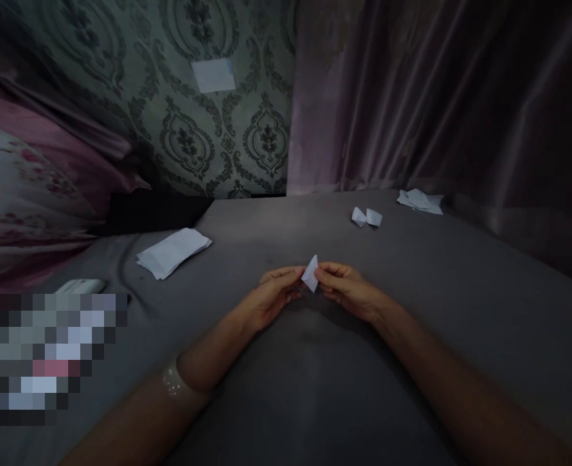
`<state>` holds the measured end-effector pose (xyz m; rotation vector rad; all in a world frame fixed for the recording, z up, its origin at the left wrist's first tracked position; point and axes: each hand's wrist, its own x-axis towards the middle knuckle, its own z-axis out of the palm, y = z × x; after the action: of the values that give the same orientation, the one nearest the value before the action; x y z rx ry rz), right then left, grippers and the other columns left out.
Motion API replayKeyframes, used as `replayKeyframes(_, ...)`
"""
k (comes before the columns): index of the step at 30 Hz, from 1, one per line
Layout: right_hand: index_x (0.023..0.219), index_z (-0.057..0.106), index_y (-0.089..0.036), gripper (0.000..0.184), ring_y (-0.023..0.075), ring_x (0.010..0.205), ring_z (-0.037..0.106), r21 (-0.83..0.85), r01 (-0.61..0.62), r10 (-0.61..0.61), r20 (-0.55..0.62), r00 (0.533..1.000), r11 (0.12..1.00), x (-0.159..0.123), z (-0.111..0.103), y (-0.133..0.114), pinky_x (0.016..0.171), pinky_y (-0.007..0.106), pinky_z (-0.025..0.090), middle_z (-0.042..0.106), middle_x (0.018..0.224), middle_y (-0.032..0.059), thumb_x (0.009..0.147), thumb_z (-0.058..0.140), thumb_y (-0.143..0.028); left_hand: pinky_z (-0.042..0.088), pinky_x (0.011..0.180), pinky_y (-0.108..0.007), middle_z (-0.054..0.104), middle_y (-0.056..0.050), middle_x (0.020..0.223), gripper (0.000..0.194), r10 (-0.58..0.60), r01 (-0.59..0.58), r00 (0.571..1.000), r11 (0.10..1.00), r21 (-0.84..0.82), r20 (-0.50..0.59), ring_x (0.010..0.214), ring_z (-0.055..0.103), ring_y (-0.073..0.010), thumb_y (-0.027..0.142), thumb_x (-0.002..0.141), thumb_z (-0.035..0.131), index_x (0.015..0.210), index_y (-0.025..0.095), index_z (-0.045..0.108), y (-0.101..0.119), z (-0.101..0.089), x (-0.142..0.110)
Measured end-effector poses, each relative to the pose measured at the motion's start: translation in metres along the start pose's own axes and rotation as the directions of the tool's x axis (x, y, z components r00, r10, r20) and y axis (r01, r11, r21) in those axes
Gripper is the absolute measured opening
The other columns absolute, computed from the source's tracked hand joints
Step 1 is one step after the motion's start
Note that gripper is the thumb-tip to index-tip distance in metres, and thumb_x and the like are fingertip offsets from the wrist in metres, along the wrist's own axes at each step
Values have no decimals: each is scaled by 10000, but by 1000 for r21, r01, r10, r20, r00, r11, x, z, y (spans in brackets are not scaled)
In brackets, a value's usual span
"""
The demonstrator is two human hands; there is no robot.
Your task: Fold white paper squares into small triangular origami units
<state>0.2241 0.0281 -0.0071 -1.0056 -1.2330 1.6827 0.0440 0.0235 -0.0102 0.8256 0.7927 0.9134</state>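
A small piece of folded white paper (310, 274), pointed at top and bottom, is held up between my two hands near the middle of the view. My left hand (277, 294) pinches its left edge between thumb and fingers. On the other side, my right hand (347, 287) grips the right edge, thumb in front. Beyond my right hand lie two small folded paper pieces (366, 217), side by side on the grey cloth surface (286, 388).
A stack of white paper sheets (174, 251) lies at left, with more loose papers (420, 200) at the back right. A white object (79, 286) sits by a blurred-out patch at lower left. Dark cloth (154, 212), a patterned wall and curtains (363, 97) bound the back.
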Motion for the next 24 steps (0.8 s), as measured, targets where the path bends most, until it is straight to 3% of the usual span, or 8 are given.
replayKeyframes(6,777,701,-190,335,65,544,385,-16,-33,34,46,998,999,-2,-1,-2,481,207,273,568,682,-20,634,792,-479,417,614,-190,610,-19,752,222,-51,51,999,998,-46,6,670,530,-82,298,655,810,771,137,710,2,-1,-1)
replayKeyframes(10,752,696,-187,348,65,527,344,-39,-51,56,142,988,998,-4,-4,-3,464,205,258,529,646,-27,639,783,-505,286,454,-182,443,38,598,255,-201,210,968,976,-50,154,497,353,-39,330,680,795,708,140,627,10,-1,-7)
replayKeyframes(13,786,694,-194,347,63,504,286,-75,-56,71,213,974,996,-6,-8,-4,460,212,231,464,600,-51,674,753,-517,166,414,-196,355,64,526,292,-242,241,933,970,34,265,448,244,-34,377,702,773,691,154,584,12,-3,-10)
replayKeyframes(16,823,683,-204,313,64,487,243,-127,-55,89,282,955,990,-7,-13,-5,458,218,205,387,563,-76,733,711,-502,108,418,-206,381,63,502,314,-217,195,943,975,109,252,429,228,-27,382,684,782,661,159,562,11,-5,-9)
replayKeyframes(19,850,670,-202,294,62,484,291,-181,-53,108,308,945,982,-7,-18,-6,456,215,221,401,565,-74,784,669,-488,154,429,-208,490,32,542,305,-136,104,980,973,205,148,445,329,-32,382,665,791,657,150,594,10,-6,-7)
replayKeyframes(24,787,664,-185,341,100,605,526,-257,-25,56,115,992,966,-3,-13,-1,530,223,385,617,704,9,765,667,-526,347,534,-223,624,-11,662,235,71,-86,996,921,381,53,563,490,-73,356,683,776,730,142,690,4,-6,0)
